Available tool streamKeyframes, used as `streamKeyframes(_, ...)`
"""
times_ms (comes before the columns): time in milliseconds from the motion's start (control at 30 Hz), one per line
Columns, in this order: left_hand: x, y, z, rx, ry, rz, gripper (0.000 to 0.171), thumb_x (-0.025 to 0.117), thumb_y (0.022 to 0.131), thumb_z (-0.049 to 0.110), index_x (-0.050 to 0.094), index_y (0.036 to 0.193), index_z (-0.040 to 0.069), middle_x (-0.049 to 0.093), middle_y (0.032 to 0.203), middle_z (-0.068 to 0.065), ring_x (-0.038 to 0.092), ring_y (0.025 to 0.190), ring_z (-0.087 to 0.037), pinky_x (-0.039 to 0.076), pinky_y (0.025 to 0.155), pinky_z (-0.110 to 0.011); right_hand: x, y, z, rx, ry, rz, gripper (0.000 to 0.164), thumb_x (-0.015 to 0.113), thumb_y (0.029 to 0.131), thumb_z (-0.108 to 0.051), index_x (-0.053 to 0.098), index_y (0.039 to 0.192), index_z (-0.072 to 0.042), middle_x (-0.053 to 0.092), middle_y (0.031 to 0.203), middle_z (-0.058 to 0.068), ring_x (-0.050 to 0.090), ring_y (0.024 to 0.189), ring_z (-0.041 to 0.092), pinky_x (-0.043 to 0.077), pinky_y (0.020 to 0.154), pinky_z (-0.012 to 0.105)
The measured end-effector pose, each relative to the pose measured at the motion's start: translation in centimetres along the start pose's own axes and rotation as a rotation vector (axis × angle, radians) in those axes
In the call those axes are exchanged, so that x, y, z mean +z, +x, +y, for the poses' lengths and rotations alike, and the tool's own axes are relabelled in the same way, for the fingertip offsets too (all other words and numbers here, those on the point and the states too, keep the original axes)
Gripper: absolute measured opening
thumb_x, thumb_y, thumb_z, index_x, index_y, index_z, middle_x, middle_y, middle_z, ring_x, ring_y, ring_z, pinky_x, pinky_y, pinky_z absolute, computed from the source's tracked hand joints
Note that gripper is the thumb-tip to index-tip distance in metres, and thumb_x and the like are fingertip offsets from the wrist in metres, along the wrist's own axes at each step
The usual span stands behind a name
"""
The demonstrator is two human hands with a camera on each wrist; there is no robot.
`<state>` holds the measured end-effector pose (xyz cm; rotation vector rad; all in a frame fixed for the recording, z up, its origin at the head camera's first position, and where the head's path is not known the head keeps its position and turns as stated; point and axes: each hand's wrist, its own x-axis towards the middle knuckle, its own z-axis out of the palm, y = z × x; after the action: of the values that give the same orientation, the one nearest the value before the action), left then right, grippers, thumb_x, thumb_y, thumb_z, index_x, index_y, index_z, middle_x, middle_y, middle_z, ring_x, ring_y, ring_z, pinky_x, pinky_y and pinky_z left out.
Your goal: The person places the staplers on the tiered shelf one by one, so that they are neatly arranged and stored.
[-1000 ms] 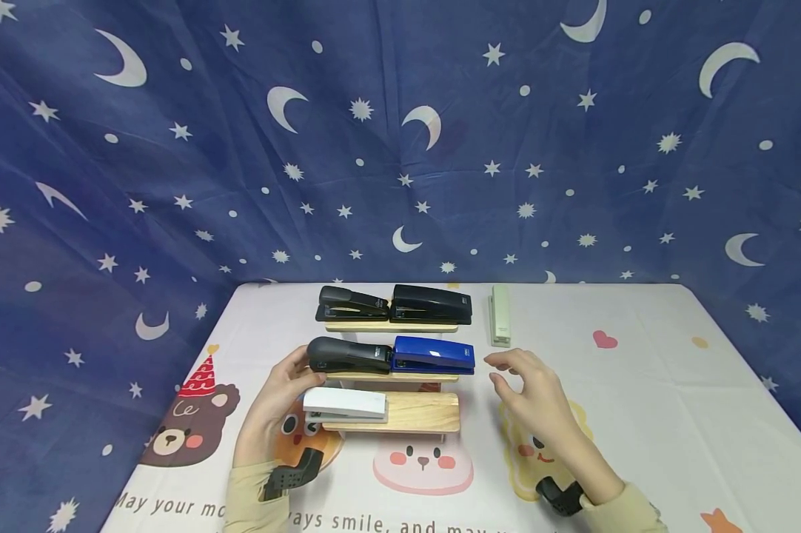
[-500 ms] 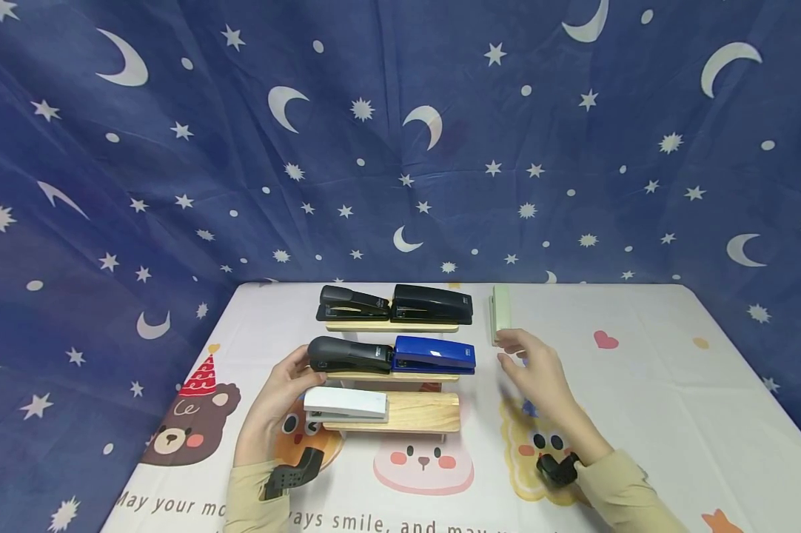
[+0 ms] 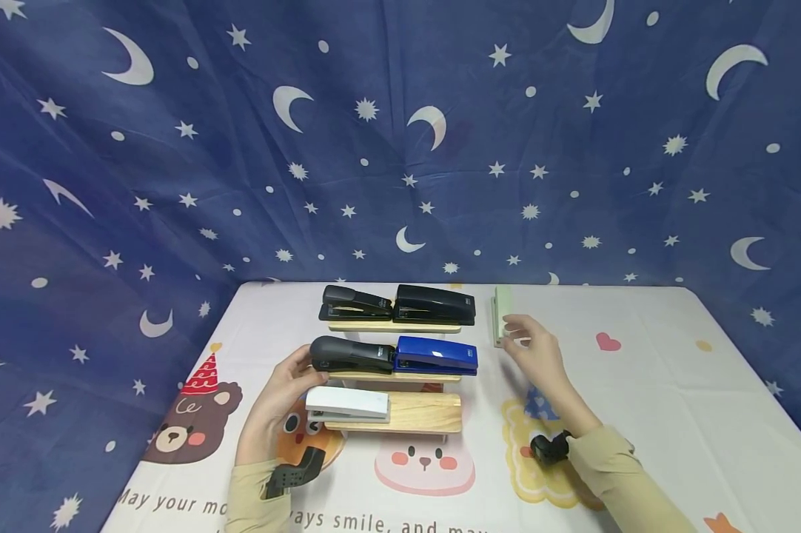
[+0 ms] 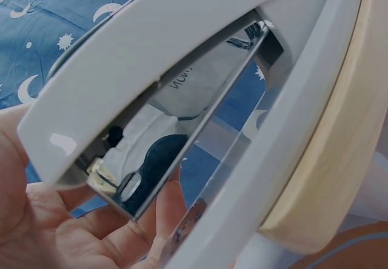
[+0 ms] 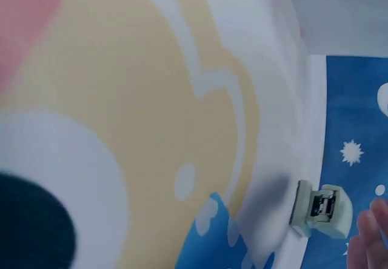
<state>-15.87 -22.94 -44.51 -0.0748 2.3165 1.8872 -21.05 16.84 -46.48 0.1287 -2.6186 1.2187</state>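
My left hand (image 3: 280,385) is at the left end of the middle wooden shelf (image 3: 394,377), gripping the rounded end of a dark grey stapler (image 3: 350,355). Its thumb is in front and its other fingers are partly hidden behind. To the right, my right hand (image 3: 537,352) reaches around the near end of a pale green stapler (image 3: 499,303) lying lengthwise on the table. Thumb and fingers are spread apart there; contact cannot be told. The right wrist view shows the green stapler's end (image 5: 321,211) beside the fingers (image 5: 370,232). A white stapler (image 4: 151,57) fills the left wrist view's foreground.
The tiered stand's front shelf (image 3: 427,411) bears the white stapler on its left, with bare wood on its right. A blue stapler (image 3: 437,355) sits beside the grey one. Two black staplers (image 3: 435,303) stand on the back shelf. A starry curtain (image 3: 400,148) hangs behind the table.
My right hand has moved forward from beside the blue stapler to the near end of the green stapler. The left hand and the staplers on the stand keep their places.
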Motion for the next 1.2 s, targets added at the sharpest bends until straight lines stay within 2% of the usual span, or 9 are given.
streamKeyframes(133,0.0,0.0,0.0,0.002,-0.004,0.002,0.051,0.060,0.082,0.001,0.051,0.132,0.004,0.063,0.119,-0.010,0.061,0.100,-0.012,0.033,0.105,-0.053,0.1,1.0,0.5,0.072,0.006,-0.011,0.047,0.063,0.085,-0.008,0.052,0.131,-0.001,0.061,0.123,0.023,0.059,0.109,0.039,0.048,0.094,0.051)
streamKeyframes(300,0.0,0.0,0.1,0.016,-0.001,-0.003,0.050,0.059,0.082,0.000,0.051,0.131,0.003,0.063,0.117,-0.009,0.062,0.097,-0.012,0.037,0.102,-0.047,0.4,2.3,0.9,0.185,0.031,-0.034,0.059,0.063,0.088,-0.013,0.040,0.142,-0.003,0.052,0.135,0.024,0.053,0.120,0.041,0.045,0.098,0.053)
streamKeyframes(500,0.0,0.0,0.0,0.009,-0.002,0.002,0.054,0.060,0.082,0.001,0.048,0.135,0.002,0.059,0.127,-0.017,0.061,0.097,-0.009,0.043,0.094,-0.037,1.0,3.8,1.1,0.284,0.063,-0.055,0.069,0.063,0.087,-0.013,0.030,0.147,-0.004,0.047,0.139,0.025,0.049,0.124,0.043,0.044,0.100,0.053)
streamKeyframes(667,0.0,0.1,-0.1,0.006,-0.011,0.004,0.055,0.060,0.082,0.001,0.048,0.136,0.002,0.058,0.128,-0.019,0.061,0.097,-0.011,0.046,0.087,-0.031,1.5,4.6,1.3,0.317,0.071,-0.074,0.072,0.061,0.088,-0.011,0.024,0.149,-0.002,0.043,0.140,0.029,0.049,0.125,0.044,0.046,0.099,0.052)
streamKeyframes(867,0.0,0.0,-0.1,0.014,-0.016,-0.001,0.056,0.060,0.082,0.000,0.047,0.137,0.002,0.055,0.132,-0.021,0.060,0.101,-0.010,0.044,0.093,-0.034,2.0,5.3,1.9,0.370,0.072,-0.108,0.076,0.060,0.090,-0.014,0.016,0.151,-0.003,0.040,0.142,0.029,0.047,0.128,0.044,0.044,0.101,0.052)
streamKeyframes(1200,0.0,-0.1,0.1,0.022,-0.014,-0.008,0.056,0.061,0.082,0.000,0.047,0.137,0.001,0.059,0.126,-0.018,0.061,0.096,-0.009,0.047,0.086,-0.029,2.5,5.9,1.9,0.423,0.074,-0.098,0.077,0.060,0.090,-0.016,0.016,0.152,-0.006,0.040,0.144,0.029,0.045,0.129,0.043,0.042,0.103,0.052)
